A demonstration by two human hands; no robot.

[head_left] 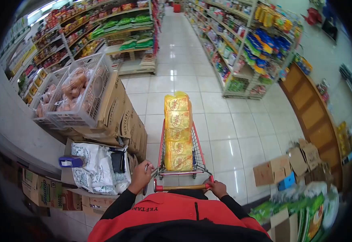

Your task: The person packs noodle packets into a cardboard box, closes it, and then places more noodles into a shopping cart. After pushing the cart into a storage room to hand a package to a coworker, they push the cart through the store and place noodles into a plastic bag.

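Observation:
A shopping cart (pixel 200 155) with red edges and a wire basket stands in front of me. It carries a tall stack of yellow-wrapped packs (pixel 178 133) with a printed round logo. My right hand (pixel 216 188) is wrapped round the right end of the cart's handle (pixel 184 187). Just off the handle's left end, my left hand (pixel 142 174) is raised with its fingers curled together. Whatever those fingers hold, if anything, is too small to make out. White printed bags (pixel 97 171) lie in a box close to the left hand.
Left of the cart, plastic crates (pixel 77 115) with bagged eggs rest on cardboard cartons (pixel 131 129). Stocked shelves (pixel 244 72) line a tiled aisle (pixel 176 52). At the right are opened cardboard boxes (pixel 272 171), a wooden counter (pixel 313 105) and green packs (pixel 293 211).

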